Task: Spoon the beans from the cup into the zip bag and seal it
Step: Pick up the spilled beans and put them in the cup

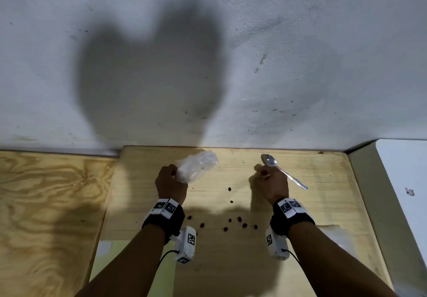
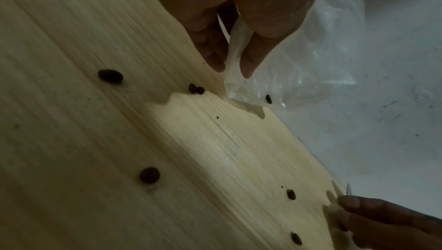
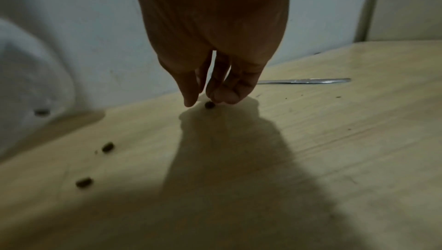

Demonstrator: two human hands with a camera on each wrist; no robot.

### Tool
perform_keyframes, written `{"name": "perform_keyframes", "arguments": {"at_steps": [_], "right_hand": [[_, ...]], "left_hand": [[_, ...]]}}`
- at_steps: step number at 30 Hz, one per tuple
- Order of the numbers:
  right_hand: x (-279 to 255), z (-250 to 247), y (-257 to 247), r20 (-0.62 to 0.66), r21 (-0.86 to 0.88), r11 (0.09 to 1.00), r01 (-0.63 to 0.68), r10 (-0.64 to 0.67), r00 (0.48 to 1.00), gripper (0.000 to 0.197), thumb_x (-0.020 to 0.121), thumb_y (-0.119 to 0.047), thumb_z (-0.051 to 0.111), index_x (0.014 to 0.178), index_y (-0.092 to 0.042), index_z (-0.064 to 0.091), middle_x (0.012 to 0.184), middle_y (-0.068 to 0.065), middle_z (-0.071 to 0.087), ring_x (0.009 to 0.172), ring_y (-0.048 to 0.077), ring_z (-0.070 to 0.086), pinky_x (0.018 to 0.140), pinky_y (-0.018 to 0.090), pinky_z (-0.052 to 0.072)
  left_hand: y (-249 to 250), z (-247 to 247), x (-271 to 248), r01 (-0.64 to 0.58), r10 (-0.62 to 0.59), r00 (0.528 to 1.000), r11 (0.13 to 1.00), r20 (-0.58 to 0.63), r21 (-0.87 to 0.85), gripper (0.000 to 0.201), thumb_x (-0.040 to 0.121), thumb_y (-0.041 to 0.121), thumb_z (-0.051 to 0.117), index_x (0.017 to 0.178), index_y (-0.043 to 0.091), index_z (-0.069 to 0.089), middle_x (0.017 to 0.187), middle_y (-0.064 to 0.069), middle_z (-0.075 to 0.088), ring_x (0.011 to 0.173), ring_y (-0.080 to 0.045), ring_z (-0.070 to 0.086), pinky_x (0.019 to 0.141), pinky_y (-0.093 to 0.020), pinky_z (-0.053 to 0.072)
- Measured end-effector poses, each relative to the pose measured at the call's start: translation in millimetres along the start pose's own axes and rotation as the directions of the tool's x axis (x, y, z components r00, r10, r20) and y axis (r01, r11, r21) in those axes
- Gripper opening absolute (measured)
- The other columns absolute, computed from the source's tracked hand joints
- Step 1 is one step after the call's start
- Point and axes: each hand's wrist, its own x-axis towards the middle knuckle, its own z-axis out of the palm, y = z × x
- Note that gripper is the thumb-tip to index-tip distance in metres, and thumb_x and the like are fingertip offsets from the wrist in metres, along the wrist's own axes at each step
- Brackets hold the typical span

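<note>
My left hand (image 1: pixel 172 173) (image 2: pixel 233 72) pinches the edge of the clear zip bag (image 1: pixel 196 166) (image 2: pixel 311 55) between thumb and fingers and holds it up near the table's back edge. One dark bean (image 2: pixel 268 98) shows through the bag's lower corner. Several beans (image 1: pixel 239 219) (image 2: pixel 149 175) lie scattered on the wooden table (image 1: pixel 323 192). My right hand (image 1: pixel 262 172) (image 3: pixel 203 102) points its fingers down at a single bean (image 3: pixel 209 104) on the table; a fingertip touches it and the thumb stands just beside it. Behind that hand the metal spoon (image 1: pixel 284 173) (image 3: pixel 303 81) lies flat. No cup is in view.
A grey wall (image 1: pixel 231 65) rises right behind the table. A white cabinet (image 1: pixel 397 181) borders the right edge, and a plywood surface (image 1: pixel 46 204) lies to the left. A pale translucent thing (image 1: pixel 335 232) that I cannot identify sits at the front right.
</note>
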Motion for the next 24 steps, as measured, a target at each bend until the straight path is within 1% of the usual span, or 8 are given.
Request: {"name": "perform_keyframes", "arguments": {"at_steps": [3,9,12,14,16,19,21,24], "right_hand": [[2.6,2.8,-2.9,0.040,-0.278,0.960,0.019,-0.008,0.999,0.013,0.080,-0.016,0.061,0.070,-0.022,0.067,0.075,-0.013,0.069,0.075,0.009,0.065,0.061,0.009,0.039],[5.9,1.4,-0.3,0.077,-0.367,0.929,0.043,-0.016,0.997,0.011,0.077,-0.026,0.061,0.066,-0.024,0.059,0.065,-0.011,0.066,0.065,0.006,0.060,0.055,0.015,0.038],[0.5,-2.3,-4.4,0.063,-0.169,0.985,0.027,-0.016,0.998,0.014,0.080,-0.018,0.063,0.067,-0.023,0.062,0.067,-0.013,0.066,0.066,0.004,0.059,0.063,0.014,0.043],[-6.0,-3.7,-8.0,0.103,0.170,0.983,-0.065,0.047,0.994,0.025,0.088,-0.006,0.057,0.073,-0.021,0.069,0.072,-0.005,0.068,0.067,0.013,0.060,0.064,0.022,0.046],[-13.7,-2.5,-15.0,0.261,0.533,0.807,-0.255,0.131,0.957,0.032,0.087,0.009,0.044,0.075,-0.009,0.068,0.073,0.011,0.066,0.056,0.021,0.052,0.051,0.026,0.038],[-19.2,3.2,-19.9,0.456,0.610,0.631,-0.479,0.214,0.864,0.027,0.079,0.006,0.034,0.079,-0.006,0.058,0.065,0.011,0.057,0.050,0.019,0.039,0.046,0.024,0.027],[-17.5,12.4,-18.6,0.490,0.529,0.672,-0.519,0.258,0.833,0.022,0.078,0.001,0.035,0.075,-0.008,0.055,0.064,0.010,0.052,0.052,0.019,0.035,0.048,0.026,0.026],[-20.8,28.1,-20.2,0.313,0.170,0.958,-0.229,0.168,0.935,0.013,0.081,-0.008,0.055,0.075,-0.010,0.066,0.070,0.002,0.061,0.060,0.017,0.050,0.055,0.025,0.038]], "left_hand": [[0.6,-2.0,1.5,-0.018,0.017,1.000,0.999,0.016,0.046,0.012,0.074,-0.002,0.070,0.074,0.005,0.060,0.084,-0.012,0.058,0.078,-0.026,0.055,0.068,-0.032,0.041],[2.6,-6.9,1.6,-0.026,0.023,0.999,0.996,0.039,0.088,0.002,0.079,-0.007,0.063,0.079,-0.005,0.062,0.087,-0.011,0.057,0.078,-0.022,0.052,0.067,-0.024,0.034],[1.6,-6.2,3.0,0.028,-0.030,0.998,0.999,0.054,0.036,0.011,0.076,0.002,0.072,0.080,0.002,0.061,0.087,-0.014,0.063,0.079,-0.030,0.060,0.068,-0.031,0.042],[4.9,-8.5,2.9,0.096,-0.094,0.994,0.995,0.063,-0.025,0.026,0.073,0.009,0.079,0.091,0.009,0.059,0.090,-0.008,0.066,0.080,-0.027,0.061,0.071,-0.035,0.050],[8.3,-12.2,2.0,0.158,-0.152,0.987,0.981,0.056,-0.112,0.039,0.074,0.011,0.081,0.105,0.013,0.058,0.095,-0.004,0.065,0.080,-0.025,0.063,0.072,-0.033,0.053],[7.9,-17.2,0.3,0.198,-0.192,0.980,0.959,0.048,-0.202,0.048,0.075,0.010,0.080,0.117,0.014,0.057,0.099,-0.004,0.065,0.072,-0.016,0.064,0.060,-0.026,0.053],[4.9,-20.3,0.6,0.211,-0.207,0.977,0.951,0.040,-0.225,0.051,0.075,0.011,0.081,0.119,0.015,0.057,0.100,-0.005,0.065,0.074,-0.019,0.065,0.062,-0.032,0.057],[-0.2,-26.9,1.5,0.253,-0.253,0.967,0.929,0.037,-0.271,0.054,0.074,0.014,0.082,0.121,0.016,0.057,0.105,-0.008,0.066,0.083,-0.028,0.067,0.068,-0.040,0.060]]}}
